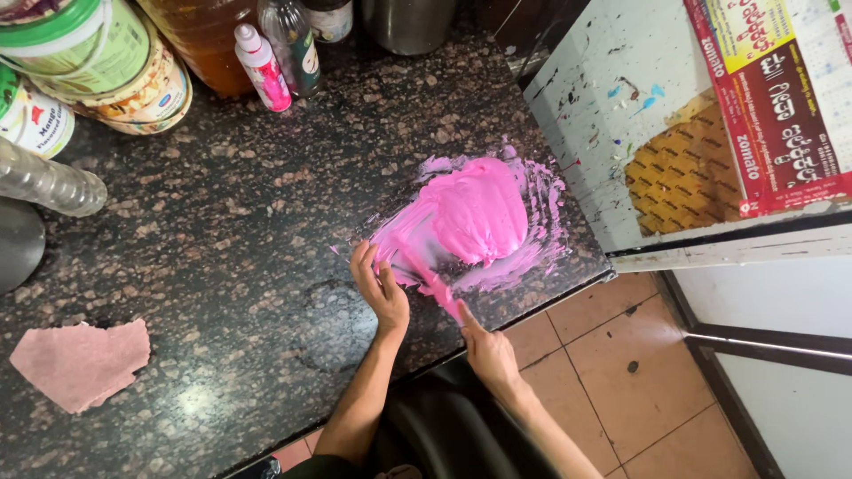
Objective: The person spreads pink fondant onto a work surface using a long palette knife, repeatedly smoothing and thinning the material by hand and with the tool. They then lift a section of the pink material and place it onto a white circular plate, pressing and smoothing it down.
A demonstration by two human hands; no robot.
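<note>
A person's left hand lies flat and spread beside pink paste already smeared across the granite tabletop, while the right hand pinches a paste-coated blade, much left unworked.

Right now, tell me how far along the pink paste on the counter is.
Done: the pink paste is spread in a thick patch on the granite counter. In hand: the right hand works a paste-coated blade through it while the left hand rests at its edge. Left: thin smears remain ungathered.
</note>
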